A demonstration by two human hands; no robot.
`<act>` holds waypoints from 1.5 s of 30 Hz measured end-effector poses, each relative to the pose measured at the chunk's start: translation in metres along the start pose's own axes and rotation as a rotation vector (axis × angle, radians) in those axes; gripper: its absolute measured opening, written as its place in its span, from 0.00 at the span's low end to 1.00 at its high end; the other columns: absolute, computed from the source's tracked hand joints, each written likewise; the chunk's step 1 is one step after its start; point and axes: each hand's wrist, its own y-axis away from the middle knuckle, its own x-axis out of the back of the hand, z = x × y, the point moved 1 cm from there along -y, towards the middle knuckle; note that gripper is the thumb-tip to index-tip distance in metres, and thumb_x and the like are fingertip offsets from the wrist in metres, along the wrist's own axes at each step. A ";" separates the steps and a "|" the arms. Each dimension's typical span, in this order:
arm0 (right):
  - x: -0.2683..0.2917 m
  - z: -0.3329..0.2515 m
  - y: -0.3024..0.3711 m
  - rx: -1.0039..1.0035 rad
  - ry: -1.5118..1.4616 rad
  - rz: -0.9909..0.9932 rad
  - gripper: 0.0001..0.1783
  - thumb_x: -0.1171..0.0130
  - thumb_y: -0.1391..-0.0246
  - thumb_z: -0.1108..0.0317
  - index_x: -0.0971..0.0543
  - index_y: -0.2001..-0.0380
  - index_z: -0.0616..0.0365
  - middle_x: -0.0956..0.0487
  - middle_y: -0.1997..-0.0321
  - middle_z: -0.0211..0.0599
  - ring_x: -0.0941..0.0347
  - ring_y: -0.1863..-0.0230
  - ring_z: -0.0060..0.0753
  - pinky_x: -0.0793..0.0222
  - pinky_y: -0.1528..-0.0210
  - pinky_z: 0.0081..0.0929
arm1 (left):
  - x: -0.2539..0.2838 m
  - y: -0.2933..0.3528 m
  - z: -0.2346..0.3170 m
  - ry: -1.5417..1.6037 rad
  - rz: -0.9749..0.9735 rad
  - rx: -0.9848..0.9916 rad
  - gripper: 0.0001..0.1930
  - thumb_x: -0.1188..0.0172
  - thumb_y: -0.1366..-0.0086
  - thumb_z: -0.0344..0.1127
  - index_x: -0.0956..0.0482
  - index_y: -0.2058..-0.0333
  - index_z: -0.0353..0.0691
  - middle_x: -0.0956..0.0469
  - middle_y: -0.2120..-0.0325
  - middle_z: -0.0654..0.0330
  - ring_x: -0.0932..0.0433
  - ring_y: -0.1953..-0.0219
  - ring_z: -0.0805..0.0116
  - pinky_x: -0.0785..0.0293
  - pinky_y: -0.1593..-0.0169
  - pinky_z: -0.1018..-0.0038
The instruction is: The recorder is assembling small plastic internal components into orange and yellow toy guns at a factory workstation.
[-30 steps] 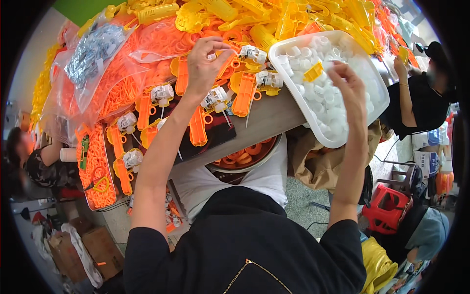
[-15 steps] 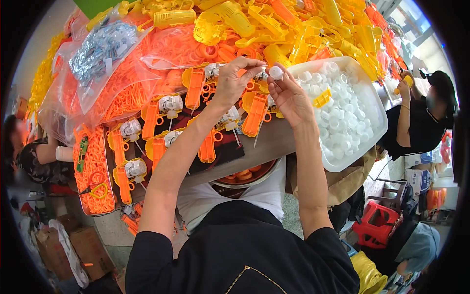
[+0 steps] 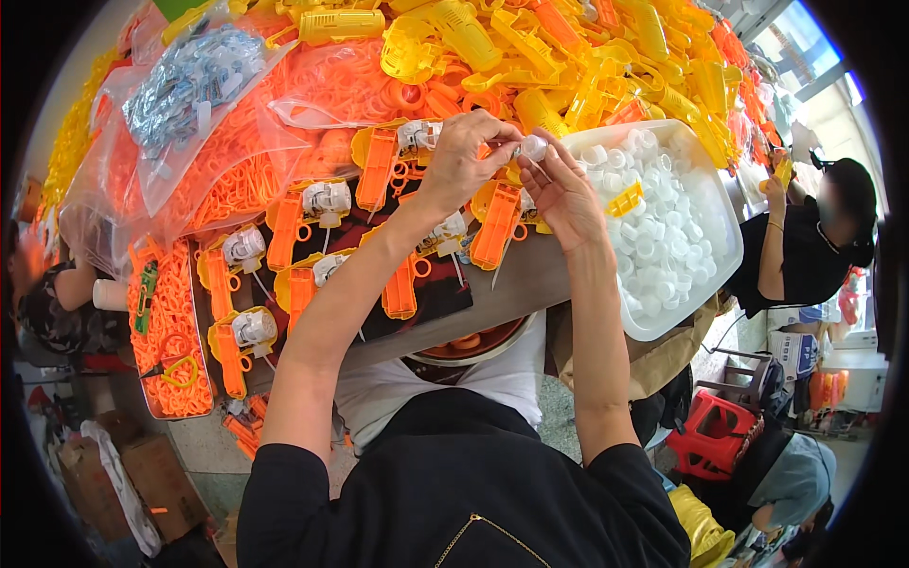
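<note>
Above the table's front part, my right hand [image 3: 566, 197] holds a small white plastic cap [image 3: 533, 148] between thumb and fingers. My left hand [image 3: 464, 159] is pinched with its fingertips against the cap's left side; whatever lies between them is too small to make out. A thin pale strand shows just below the cap. Under and left of my hands lie several part-built orange and yellow plastic toy assemblies [image 3: 497, 225], with clear-and-white mechanisms and thin tubes. Beside my right hand stands a white tub [image 3: 724, 248] full of similar caps, with one yellow piece [image 3: 625, 200] on top.
Yellow plastic shells [image 3: 464, 33] are heaped at the back, beside bagged orange parts [image 3: 237, 194] and a bag of bluish pieces [image 3: 194, 85]. At left, a tray of orange rings [image 3: 170, 379] holds yellow-handled snips [image 3: 178, 371]. A co-worker [image 3: 810, 227] sits at right, near a red stool [image 3: 710, 437].
My left fingertips have come in against the cap, from slightly apart before. The cap has tilted in my right hand. The whole view has shifted a little.
</note>
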 end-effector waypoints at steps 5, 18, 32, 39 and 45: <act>-0.005 -0.002 0.000 0.048 0.095 0.039 0.20 0.47 0.31 0.68 0.28 0.40 0.63 0.20 0.52 0.35 0.22 0.54 0.26 0.24 0.49 0.25 | -0.002 0.000 0.000 0.027 -0.043 0.034 0.05 0.35 0.40 0.27 0.18 0.64 0.36 0.19 0.69 0.60 0.21 0.66 0.67 0.26 0.58 0.70; -0.020 -0.003 0.001 0.293 0.561 0.152 0.21 0.42 0.35 0.67 0.26 0.43 0.67 0.20 0.54 0.38 0.22 0.56 0.27 0.24 0.53 0.25 | 0.000 -0.002 0.009 0.042 -0.105 0.087 0.12 0.33 0.40 0.33 0.19 0.59 0.36 0.19 0.68 0.57 0.20 0.63 0.62 0.26 0.56 0.66; -0.047 -0.028 -0.025 0.730 1.399 0.172 0.09 0.32 0.51 0.63 0.13 0.68 0.54 0.22 0.44 0.42 0.29 0.43 0.47 0.35 0.41 0.41 | 0.004 -0.018 0.013 -0.256 -0.071 0.031 0.16 0.36 0.39 0.40 0.21 0.55 0.38 0.16 0.64 0.55 0.19 0.56 0.58 0.39 0.37 0.59; -0.040 -0.025 -0.018 0.754 1.468 0.281 0.09 0.31 0.51 0.66 0.13 0.66 0.56 0.24 0.41 0.46 0.28 0.41 0.48 0.33 0.40 0.40 | -0.006 -0.019 0.018 -0.307 -0.055 -0.012 0.14 0.39 0.38 0.38 0.20 0.56 0.39 0.16 0.66 0.53 0.19 0.58 0.57 0.39 0.38 0.56; -0.041 -0.032 -0.002 0.723 1.362 0.184 0.09 0.31 0.54 0.66 0.16 0.70 0.59 0.26 0.41 0.43 0.29 0.40 0.44 0.33 0.40 0.39 | -0.001 -0.014 0.009 -0.437 0.013 -0.126 0.15 0.36 0.41 0.40 0.16 0.56 0.45 0.17 0.67 0.60 0.23 0.58 0.62 0.41 0.41 0.61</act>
